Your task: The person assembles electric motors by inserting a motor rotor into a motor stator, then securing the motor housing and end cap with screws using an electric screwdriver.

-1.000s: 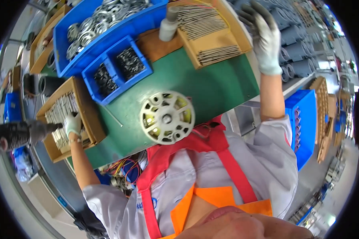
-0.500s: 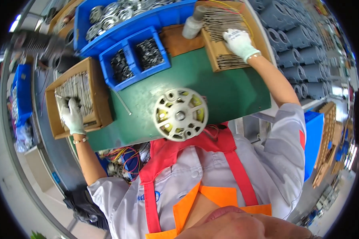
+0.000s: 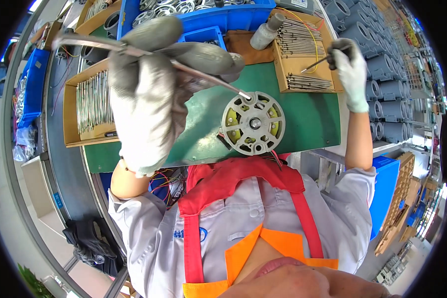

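Observation:
My left hand [image 3: 146,94], in a white glove with grey fingers, is raised close to the camera. It grips a long metal bolt [image 3: 208,78]. In the picture, one end of this bolt overlaps the upper rim of a round slotted motor [image 3: 243,119]; whether it touches I cannot tell. Yellow windings show through the motor's openings, and it lies on the green worktop [image 3: 303,124]. Over at the right, my gloved right hand [image 3: 351,72] pinches a thin dark bolt [image 3: 314,65] above the edge of a cardboard box [image 3: 288,87] of similar bolts.
Another cardboard box [image 3: 71,116] of long bolts stands at the left. A small blue bin [image 3: 206,36] is largely hidden behind my left hand. Behind it sits a large blue bin [image 3: 223,19] of metal rings. A grey bottle [image 3: 266,34] stands by a brown cloth [image 3: 238,47]. Grey cylinders [image 3: 395,89] fill the right side.
My left hand has come out of the left box and up toward the motor, with a bolt. My right hand has lifted from its box, also with a bolt, and moved right.

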### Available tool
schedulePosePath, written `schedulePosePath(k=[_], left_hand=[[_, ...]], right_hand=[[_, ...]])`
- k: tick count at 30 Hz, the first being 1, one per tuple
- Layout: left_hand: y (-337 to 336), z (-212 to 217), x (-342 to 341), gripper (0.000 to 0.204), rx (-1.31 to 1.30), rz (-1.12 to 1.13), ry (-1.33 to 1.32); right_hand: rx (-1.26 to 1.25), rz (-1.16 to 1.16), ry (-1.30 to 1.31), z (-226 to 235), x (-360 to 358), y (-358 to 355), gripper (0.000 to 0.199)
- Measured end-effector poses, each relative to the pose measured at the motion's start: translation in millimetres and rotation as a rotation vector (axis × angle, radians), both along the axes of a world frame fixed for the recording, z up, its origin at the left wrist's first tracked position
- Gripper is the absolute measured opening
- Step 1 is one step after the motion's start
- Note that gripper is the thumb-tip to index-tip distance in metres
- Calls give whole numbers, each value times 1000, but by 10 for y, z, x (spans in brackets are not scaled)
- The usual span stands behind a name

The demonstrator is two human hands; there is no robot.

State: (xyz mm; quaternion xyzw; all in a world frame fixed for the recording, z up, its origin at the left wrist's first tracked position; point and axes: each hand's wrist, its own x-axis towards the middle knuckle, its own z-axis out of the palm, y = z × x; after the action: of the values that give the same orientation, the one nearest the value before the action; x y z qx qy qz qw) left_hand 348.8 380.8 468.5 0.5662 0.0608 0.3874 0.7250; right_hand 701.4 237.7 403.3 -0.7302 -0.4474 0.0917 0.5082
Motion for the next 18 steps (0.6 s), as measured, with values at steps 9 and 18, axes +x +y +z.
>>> schedulePosePath(k=[9,18], left_hand=[[-133,235,122,33,496,122,306],[-188,54,375,26,566,-117,466]], right_hand=[[576,961,349,977,-883,-436,19],[169,1029,-2,1411,-1222,-343,14]])
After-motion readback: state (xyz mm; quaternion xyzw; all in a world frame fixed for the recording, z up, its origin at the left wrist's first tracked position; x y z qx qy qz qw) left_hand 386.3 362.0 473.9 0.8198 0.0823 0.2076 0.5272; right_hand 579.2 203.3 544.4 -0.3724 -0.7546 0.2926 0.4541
